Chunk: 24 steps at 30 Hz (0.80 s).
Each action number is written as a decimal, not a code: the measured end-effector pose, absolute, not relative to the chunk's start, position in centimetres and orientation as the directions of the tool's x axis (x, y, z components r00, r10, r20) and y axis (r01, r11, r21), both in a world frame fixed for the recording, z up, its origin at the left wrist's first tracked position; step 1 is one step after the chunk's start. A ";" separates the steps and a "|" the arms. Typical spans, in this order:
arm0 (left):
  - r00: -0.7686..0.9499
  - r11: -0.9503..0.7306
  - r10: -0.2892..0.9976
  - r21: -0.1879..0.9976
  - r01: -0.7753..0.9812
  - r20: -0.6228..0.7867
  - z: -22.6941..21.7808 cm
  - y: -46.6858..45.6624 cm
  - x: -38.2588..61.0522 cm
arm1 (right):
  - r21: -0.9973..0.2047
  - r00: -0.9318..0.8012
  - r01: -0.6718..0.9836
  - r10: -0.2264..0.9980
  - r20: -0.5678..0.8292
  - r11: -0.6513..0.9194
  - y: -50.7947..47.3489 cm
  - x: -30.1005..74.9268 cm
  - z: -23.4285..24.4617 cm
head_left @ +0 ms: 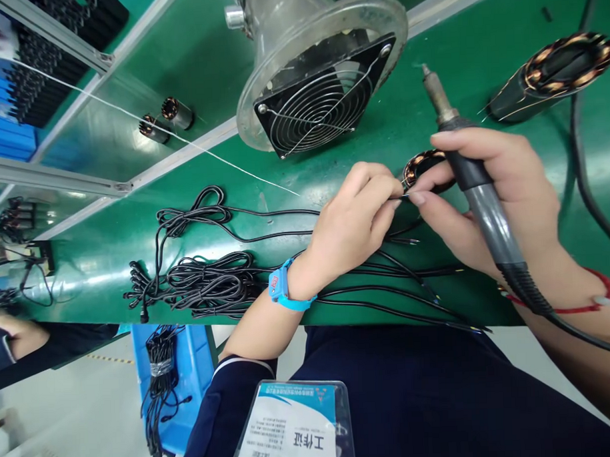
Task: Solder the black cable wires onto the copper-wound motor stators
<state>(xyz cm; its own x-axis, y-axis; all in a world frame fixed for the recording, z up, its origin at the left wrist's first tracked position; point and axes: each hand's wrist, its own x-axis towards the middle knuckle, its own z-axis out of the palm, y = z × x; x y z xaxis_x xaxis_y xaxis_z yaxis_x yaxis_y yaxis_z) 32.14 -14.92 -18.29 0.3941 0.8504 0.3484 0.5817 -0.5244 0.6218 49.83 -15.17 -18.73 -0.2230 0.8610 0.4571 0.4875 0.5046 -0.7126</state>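
My left hand (352, 220), with a blue wrist strap (282, 287), pinches a thin black wire end (402, 197) between thumb and fingers. My right hand (488, 195) grips a soldering iron (476, 189) with its tip pointing up and away, and its fingertips also touch the wire end. Right behind the fingers sits a small copper-wound stator (423, 166), partly hidden. Black lead wires (411, 278) run from the hands across the green bench (136, 254).
A fume fan with a wire grille (320, 98) stands behind the hands. A larger stator (554, 73) lies at the far right, two small ones (166, 119) at the back left. Bundled black cables (207, 282) lie left; a blue bin (185, 379) holds more. Another person's hand (13, 332) is at the left edge.
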 end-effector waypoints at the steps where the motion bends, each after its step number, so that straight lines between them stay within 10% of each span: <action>1: 0.385 -0.519 0.854 0.629 0.578 0.351 -18.3 -14.9 32.2 | -0.712 -0.233 0.497 0.866 0.442 0.496 -15.1 49.9 -18.8; 16: 0.097 -0.105 0.993 0.875 0.472 0.067 -18.6 -13.8 32.6 | -0.523 -0.502 0.570 0.773 0.389 0.634 -13.5 51.5 -19.1; 24: 0.052 -0.004 0.999 0.926 0.377 -0.017 -18.8 -13.6 32.7 | -0.568 -0.285 0.700 0.899 0.333 0.432 -12.6 49.9 -18.8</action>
